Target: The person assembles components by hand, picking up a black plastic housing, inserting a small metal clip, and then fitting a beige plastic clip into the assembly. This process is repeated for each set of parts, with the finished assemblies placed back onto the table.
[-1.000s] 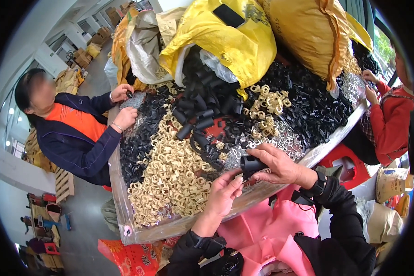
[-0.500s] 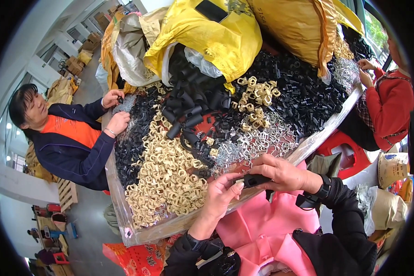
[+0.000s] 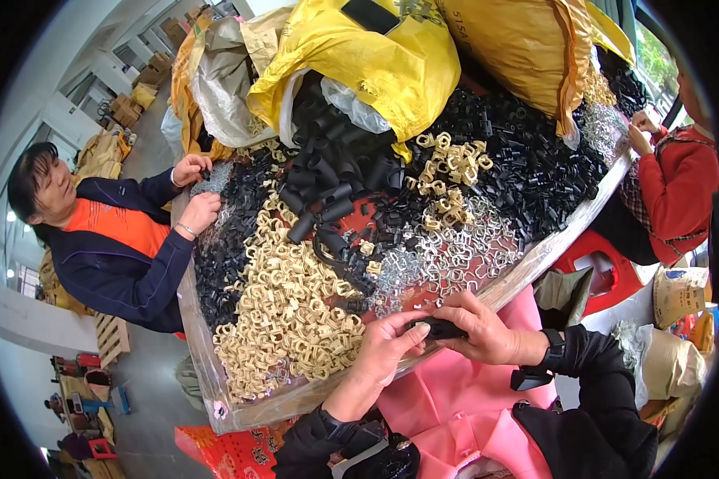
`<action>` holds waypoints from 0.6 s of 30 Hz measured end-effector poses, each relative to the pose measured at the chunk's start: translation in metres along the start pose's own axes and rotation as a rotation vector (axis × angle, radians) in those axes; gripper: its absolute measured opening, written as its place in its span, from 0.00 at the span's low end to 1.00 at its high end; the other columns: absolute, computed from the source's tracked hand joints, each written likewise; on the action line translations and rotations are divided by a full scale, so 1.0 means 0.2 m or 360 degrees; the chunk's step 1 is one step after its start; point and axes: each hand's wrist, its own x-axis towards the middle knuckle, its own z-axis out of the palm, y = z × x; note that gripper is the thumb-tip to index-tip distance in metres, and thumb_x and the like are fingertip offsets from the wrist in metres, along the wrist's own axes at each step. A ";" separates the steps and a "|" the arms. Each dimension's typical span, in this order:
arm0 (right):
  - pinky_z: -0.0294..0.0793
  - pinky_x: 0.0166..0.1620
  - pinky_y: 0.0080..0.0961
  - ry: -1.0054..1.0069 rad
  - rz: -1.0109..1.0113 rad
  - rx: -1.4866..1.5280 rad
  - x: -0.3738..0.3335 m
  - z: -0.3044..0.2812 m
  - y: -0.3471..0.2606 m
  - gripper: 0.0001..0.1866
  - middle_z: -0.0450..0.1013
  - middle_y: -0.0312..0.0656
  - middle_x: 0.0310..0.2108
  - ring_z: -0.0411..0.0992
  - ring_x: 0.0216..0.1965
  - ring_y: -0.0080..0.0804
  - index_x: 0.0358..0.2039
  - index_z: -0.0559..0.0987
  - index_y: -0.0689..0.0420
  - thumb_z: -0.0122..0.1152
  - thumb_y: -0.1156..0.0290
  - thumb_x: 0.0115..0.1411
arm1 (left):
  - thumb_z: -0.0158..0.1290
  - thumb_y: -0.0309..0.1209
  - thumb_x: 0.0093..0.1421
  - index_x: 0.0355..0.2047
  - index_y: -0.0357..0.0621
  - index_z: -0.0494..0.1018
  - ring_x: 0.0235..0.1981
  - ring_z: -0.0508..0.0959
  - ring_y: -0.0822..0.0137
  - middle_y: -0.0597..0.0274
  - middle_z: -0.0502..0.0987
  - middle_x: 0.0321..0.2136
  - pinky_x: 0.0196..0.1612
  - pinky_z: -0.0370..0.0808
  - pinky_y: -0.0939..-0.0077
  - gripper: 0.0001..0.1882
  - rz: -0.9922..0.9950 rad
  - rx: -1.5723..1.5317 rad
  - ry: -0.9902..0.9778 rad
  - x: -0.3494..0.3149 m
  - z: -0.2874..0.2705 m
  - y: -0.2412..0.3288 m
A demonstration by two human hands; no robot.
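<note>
A small black plastic part [image 3: 442, 329] is held between my two hands over the table's near edge. My left hand [image 3: 385, 349] pinches its left end with thumb and fingertips. My right hand [image 3: 483, 329] wraps its fingers and thumb round the other end, hiding much of it. Just beyond my hands lie silver bent-wire clips [image 3: 459, 255] and a small pile of fine silver pieces [image 3: 399, 270]. To the left spreads a large heap of cream ring-shaped plastic pieces [image 3: 287, 319].
Black tubes [image 3: 335, 199] and small black parts [image 3: 527, 172] cover the table's far side, below yellow sacks [image 3: 359, 64]. A wooden rim [image 3: 295, 403] edges the table. One person [image 3: 120, 239] works at the left, another [image 3: 679, 184] at the right beside a red stool [image 3: 615, 271].
Both hands have shifted slightly, still holding the black part. A pale bit that showed at my left fingertips is out of sight. The view has moved a little.
</note>
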 end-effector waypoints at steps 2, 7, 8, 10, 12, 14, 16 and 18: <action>0.68 0.37 0.29 0.0033 0.0025 0.0023 0.00 0.01 0.01 0.26 0.63 0.45 0.35 0.65 0.36 0.40 0.43 0.67 0.61 0.63 0.75 0.41 | 0.53 0.28 0.52 0.40 0.35 0.69 0.22 0.71 0.79 0.64 0.73 0.26 0.26 0.70 0.88 0.15 -0.0024 -0.0009 0.0002 0.01 0.00 0.00; 0.67 0.38 0.29 0.0139 0.0078 0.0062 0.00 0.03 0.04 0.26 0.63 0.45 0.35 0.64 0.37 0.40 0.45 0.66 0.61 0.62 0.73 0.43 | 0.52 0.28 0.52 0.48 0.33 0.60 0.32 0.72 0.74 0.59 0.71 0.35 0.35 0.70 0.85 0.24 0.0287 0.0193 0.0009 0.04 0.05 -0.04; 0.67 0.38 0.29 0.0146 0.0071 0.0060 0.00 0.03 0.05 0.26 0.63 0.45 0.35 0.64 0.37 0.40 0.45 0.66 0.61 0.62 0.73 0.43 | 0.51 0.27 0.53 0.50 0.32 0.58 0.35 0.71 0.73 0.57 0.70 0.38 0.38 0.69 0.83 0.25 0.0490 0.0214 0.0024 0.03 0.08 -0.07; 0.66 0.39 0.31 0.0092 0.0098 0.0112 0.01 0.01 0.05 0.27 0.63 0.46 0.36 0.64 0.38 0.40 0.46 0.65 0.60 0.62 0.70 0.45 | 0.50 0.27 0.54 0.52 0.32 0.55 0.39 0.70 0.72 0.55 0.68 0.41 0.40 0.69 0.82 0.27 0.0698 0.0242 0.0033 0.04 0.07 -0.09; 0.65 0.40 0.31 0.0073 0.0108 0.0138 0.03 -0.02 0.05 0.28 0.63 0.46 0.36 0.63 0.38 0.40 0.47 0.65 0.60 0.61 0.68 0.45 | 0.50 0.26 0.53 0.55 0.32 0.47 0.44 0.67 0.68 0.51 0.63 0.46 0.46 0.65 0.76 0.33 0.0684 0.0470 -0.0015 0.07 0.01 -0.11; 0.63 0.44 0.34 -0.0137 -0.0059 0.0157 0.06 -0.09 0.04 0.32 0.63 0.48 0.40 0.62 0.41 0.43 0.50 0.62 0.61 0.61 0.62 0.46 | 0.51 0.26 0.53 0.56 0.32 0.43 0.47 0.65 0.66 0.49 0.61 0.48 0.49 0.63 0.73 0.36 0.0661 0.0587 -0.0035 0.06 -0.01 -0.11; 0.62 0.45 0.36 -0.0225 -0.0139 0.0154 0.09 -0.14 0.05 0.35 0.62 0.49 0.42 0.62 0.43 0.44 0.51 0.60 0.61 0.60 0.59 0.46 | 0.52 0.26 0.51 0.57 0.33 0.39 0.49 0.63 0.64 0.48 0.60 0.50 0.51 0.61 0.71 0.40 0.0662 0.0442 -0.0197 0.06 0.01 -0.08; 0.57 0.49 0.38 -0.0420 -0.0258 0.0425 0.12 -0.14 0.06 0.41 0.59 0.52 0.46 0.59 0.47 0.47 0.53 0.57 0.62 0.59 0.52 0.44 | 0.53 0.26 0.50 0.57 0.34 0.37 0.50 0.62 0.63 0.47 0.59 0.50 0.52 0.60 0.70 0.42 0.0658 0.0380 -0.0285 0.06 0.03 -0.05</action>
